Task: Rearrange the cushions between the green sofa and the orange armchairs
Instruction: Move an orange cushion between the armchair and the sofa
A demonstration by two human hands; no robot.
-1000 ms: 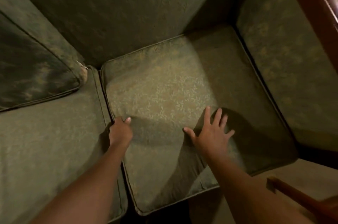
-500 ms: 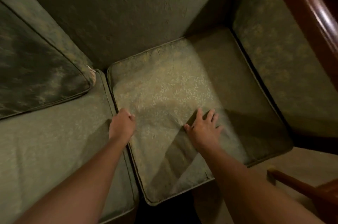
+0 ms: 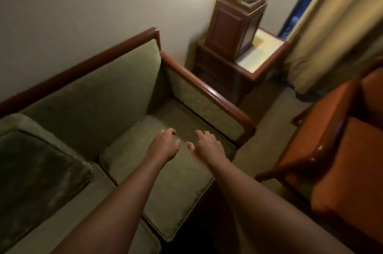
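The green sofa (image 3: pixel 103 96) with a dark wooden frame fills the left and centre. Its right seat cushion (image 3: pixel 165 187) lies flat in the corner by the armrest (image 3: pixel 207 89). A darker green loose cushion (image 3: pixel 39 170) leans on the left seat. My left hand (image 3: pixel 163 145) and my right hand (image 3: pixel 205 145) hover side by side above the right seat cushion, fingers loosely curled and apart, holding nothing. An orange armchair (image 3: pixel 342 170) stands at the right.
A dark wooden side table (image 3: pixel 244 62) with a box-shaped wooden lamp base (image 3: pixel 236 23) stands in the corner behind the sofa's armrest. A beige curtain (image 3: pixel 331 31) hangs at the right. Carpet (image 3: pixel 273 129) runs between the sofa and the armchair.
Both hands have lifted off the right seat cushion and come closer together. The view has risen and pulled back, so the wall, side table, curtain and armchair now show.
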